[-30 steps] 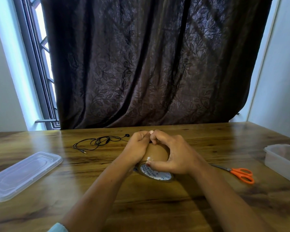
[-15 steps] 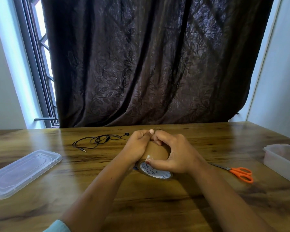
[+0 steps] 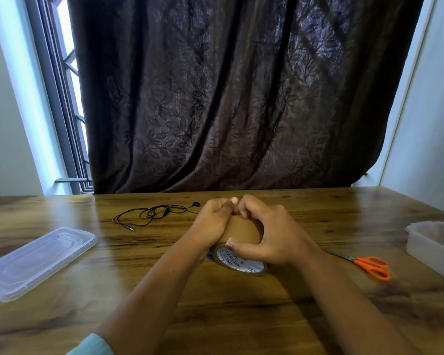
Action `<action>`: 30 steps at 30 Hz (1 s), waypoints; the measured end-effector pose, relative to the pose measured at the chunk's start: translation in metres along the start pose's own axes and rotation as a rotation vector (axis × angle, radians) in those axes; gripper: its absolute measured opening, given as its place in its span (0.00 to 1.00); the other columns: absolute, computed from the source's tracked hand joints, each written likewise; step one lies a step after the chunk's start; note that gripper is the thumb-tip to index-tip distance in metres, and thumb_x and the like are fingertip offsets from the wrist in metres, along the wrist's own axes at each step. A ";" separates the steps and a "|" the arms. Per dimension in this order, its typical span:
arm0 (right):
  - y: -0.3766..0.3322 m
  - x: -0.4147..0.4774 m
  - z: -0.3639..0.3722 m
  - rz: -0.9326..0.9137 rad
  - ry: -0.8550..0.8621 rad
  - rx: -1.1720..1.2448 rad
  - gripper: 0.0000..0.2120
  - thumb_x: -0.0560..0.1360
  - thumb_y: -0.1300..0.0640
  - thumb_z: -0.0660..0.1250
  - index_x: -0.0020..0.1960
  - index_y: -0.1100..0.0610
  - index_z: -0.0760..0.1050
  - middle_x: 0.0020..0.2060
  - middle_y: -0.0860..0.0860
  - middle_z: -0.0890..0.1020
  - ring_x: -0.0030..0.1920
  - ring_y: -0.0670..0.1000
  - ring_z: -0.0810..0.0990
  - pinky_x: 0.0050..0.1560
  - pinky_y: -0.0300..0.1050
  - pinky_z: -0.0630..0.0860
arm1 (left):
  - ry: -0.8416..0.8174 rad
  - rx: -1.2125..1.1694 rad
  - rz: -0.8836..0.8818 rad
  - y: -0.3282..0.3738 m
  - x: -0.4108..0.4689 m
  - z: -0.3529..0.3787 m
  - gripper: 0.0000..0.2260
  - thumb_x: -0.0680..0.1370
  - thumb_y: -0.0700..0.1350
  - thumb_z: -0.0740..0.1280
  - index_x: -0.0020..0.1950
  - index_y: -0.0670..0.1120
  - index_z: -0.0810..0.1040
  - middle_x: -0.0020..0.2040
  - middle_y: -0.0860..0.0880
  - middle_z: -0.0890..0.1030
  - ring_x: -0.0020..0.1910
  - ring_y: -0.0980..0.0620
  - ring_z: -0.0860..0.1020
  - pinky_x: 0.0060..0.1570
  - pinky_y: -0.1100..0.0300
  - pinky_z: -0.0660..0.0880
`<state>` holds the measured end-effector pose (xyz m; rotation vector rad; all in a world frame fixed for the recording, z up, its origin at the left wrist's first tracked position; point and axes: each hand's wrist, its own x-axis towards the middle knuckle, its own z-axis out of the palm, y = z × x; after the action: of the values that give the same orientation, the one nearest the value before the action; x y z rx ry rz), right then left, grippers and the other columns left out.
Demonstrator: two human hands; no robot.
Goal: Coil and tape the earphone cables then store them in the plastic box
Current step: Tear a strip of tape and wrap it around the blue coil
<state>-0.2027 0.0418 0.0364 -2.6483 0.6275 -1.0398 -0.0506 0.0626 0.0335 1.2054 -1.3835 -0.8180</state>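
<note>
The left hand (image 3: pixel 212 221) and right hand (image 3: pixel 269 234) were both curled round the tape (image 3: pixel 241 231), which stood on edge on the glossy wooden desk (image 3: pixel 241 316), their fingertips picking at its top, probably for the end. A lid (image 3: pixel 36 260) lay to the left, scissors (image 3: pixel 369 265) and the box (image 3: pixel 436 242) to the right. Farther off, well apart from the box, lay the earphones (image 3: pixel 154 213) in a loose tangle; thin, limp and light, they looked best gathered by the bunched loops, not the plug. Behind hung a dark curtain (image 3: pixel 241 98) beside a window (image 3: pixel 67 98)
</note>
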 end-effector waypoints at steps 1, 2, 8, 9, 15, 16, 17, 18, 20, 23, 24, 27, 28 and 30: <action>0.000 0.000 -0.001 0.007 -0.012 0.009 0.21 0.66 0.46 0.75 0.49 0.48 0.66 0.37 0.44 0.79 0.33 0.42 0.78 0.29 0.33 0.70 | 0.005 0.003 -0.009 0.000 0.000 0.000 0.18 0.83 0.44 0.54 0.37 0.45 0.75 0.28 0.53 0.77 0.26 0.57 0.73 0.27 0.65 0.71; -0.001 0.000 -0.001 0.016 -0.020 0.019 0.22 0.66 0.46 0.75 0.52 0.47 0.67 0.37 0.43 0.80 0.34 0.41 0.79 0.30 0.33 0.71 | 0.006 0.004 -0.020 -0.001 0.001 0.000 0.17 0.83 0.45 0.54 0.37 0.45 0.75 0.29 0.51 0.76 0.27 0.56 0.73 0.28 0.64 0.71; 0.002 -0.001 -0.005 0.035 -0.002 0.021 0.18 0.66 0.43 0.76 0.49 0.47 0.72 0.41 0.35 0.76 0.42 0.34 0.77 0.34 0.29 0.70 | -0.002 -0.021 -0.056 -0.006 0.002 -0.002 0.20 0.82 0.51 0.56 0.50 0.33 0.75 0.40 0.39 0.75 0.37 0.44 0.73 0.36 0.55 0.70; 0.002 -0.001 -0.006 0.034 0.007 0.007 0.18 0.65 0.42 0.75 0.48 0.46 0.71 0.40 0.37 0.77 0.40 0.37 0.78 0.33 0.30 0.70 | -0.002 -0.030 -0.061 -0.006 0.002 -0.001 0.21 0.82 0.51 0.56 0.51 0.33 0.75 0.41 0.39 0.75 0.39 0.44 0.73 0.37 0.54 0.70; 0.009 -0.001 -0.011 0.011 0.040 0.030 0.19 0.65 0.38 0.73 0.47 0.48 0.73 0.38 0.40 0.77 0.39 0.44 0.78 0.34 0.41 0.75 | -0.057 -0.080 -0.108 -0.007 0.002 0.001 0.18 0.81 0.53 0.58 0.50 0.40 0.79 0.41 0.42 0.79 0.39 0.46 0.76 0.41 0.53 0.73; 0.010 -0.001 -0.011 0.015 0.041 0.042 0.19 0.65 0.38 0.73 0.47 0.49 0.73 0.38 0.39 0.77 0.39 0.44 0.78 0.34 0.42 0.76 | -0.065 -0.069 -0.106 -0.007 0.001 0.002 0.17 0.81 0.52 0.58 0.50 0.41 0.79 0.42 0.43 0.80 0.40 0.47 0.77 0.42 0.53 0.73; 0.012 -0.001 -0.011 0.020 0.042 0.051 0.19 0.65 0.39 0.73 0.46 0.50 0.73 0.38 0.39 0.77 0.39 0.45 0.78 0.34 0.42 0.76 | -0.069 -0.063 -0.101 -0.007 0.002 0.003 0.17 0.82 0.51 0.58 0.51 0.41 0.80 0.43 0.42 0.80 0.41 0.47 0.77 0.44 0.53 0.74; 0.013 -0.001 -0.011 0.024 0.041 0.056 0.19 0.65 0.39 0.73 0.46 0.51 0.73 0.39 0.39 0.77 0.39 0.45 0.78 0.34 0.41 0.75 | -0.071 -0.062 -0.095 -0.008 0.002 0.004 0.17 0.82 0.51 0.58 0.52 0.40 0.79 0.45 0.41 0.80 0.42 0.46 0.78 0.45 0.52 0.74; 0.014 -0.001 -0.010 0.024 0.037 0.059 0.19 0.65 0.39 0.73 0.45 0.51 0.71 0.39 0.39 0.77 0.38 0.45 0.78 0.32 0.39 0.73 | -0.069 -0.065 -0.090 -0.009 0.001 0.004 0.17 0.82 0.51 0.58 0.53 0.39 0.79 0.46 0.39 0.81 0.43 0.45 0.78 0.46 0.51 0.74; 0.017 0.000 -0.009 0.059 0.016 0.114 0.21 0.64 0.39 0.74 0.51 0.45 0.72 0.43 0.41 0.79 0.42 0.43 0.80 0.38 0.41 0.79 | -0.067 -0.061 -0.090 -0.012 0.003 0.003 0.17 0.82 0.50 0.57 0.54 0.37 0.78 0.45 0.38 0.80 0.41 0.45 0.77 0.43 0.53 0.74; 0.018 0.000 -0.009 0.080 0.002 0.119 0.23 0.63 0.38 0.74 0.55 0.43 0.73 0.47 0.42 0.80 0.46 0.42 0.81 0.42 0.43 0.81 | -0.070 -0.060 -0.091 -0.012 0.003 0.002 0.17 0.82 0.49 0.57 0.54 0.37 0.78 0.44 0.39 0.80 0.40 0.46 0.78 0.41 0.54 0.75; 0.018 0.001 -0.011 0.105 -0.024 0.113 0.24 0.63 0.35 0.72 0.56 0.42 0.78 0.53 0.38 0.81 0.54 0.38 0.79 0.50 0.41 0.80 | -0.066 -0.081 -0.108 -0.014 0.004 0.001 0.16 0.82 0.50 0.57 0.53 0.41 0.79 0.44 0.40 0.82 0.39 0.47 0.80 0.40 0.56 0.76; 0.016 0.001 -0.012 0.109 -0.019 0.137 0.22 0.64 0.36 0.72 0.54 0.43 0.80 0.50 0.38 0.82 0.52 0.37 0.79 0.49 0.39 0.79 | -0.068 -0.102 -0.114 -0.015 0.004 0.000 0.16 0.82 0.51 0.58 0.53 0.41 0.79 0.43 0.41 0.82 0.38 0.47 0.80 0.39 0.56 0.77; 0.015 0.002 -0.015 0.121 0.012 0.184 0.13 0.70 0.41 0.71 0.50 0.47 0.83 0.43 0.41 0.84 0.45 0.41 0.82 0.42 0.39 0.79 | -0.078 -0.131 -0.115 -0.015 0.003 0.001 0.16 0.82 0.52 0.58 0.52 0.40 0.78 0.37 0.44 0.81 0.33 0.50 0.78 0.34 0.60 0.75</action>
<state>-0.2160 0.0269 0.0432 -2.4165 0.6520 -1.0271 -0.0476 0.0554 0.0200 1.1702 -1.3104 -1.0304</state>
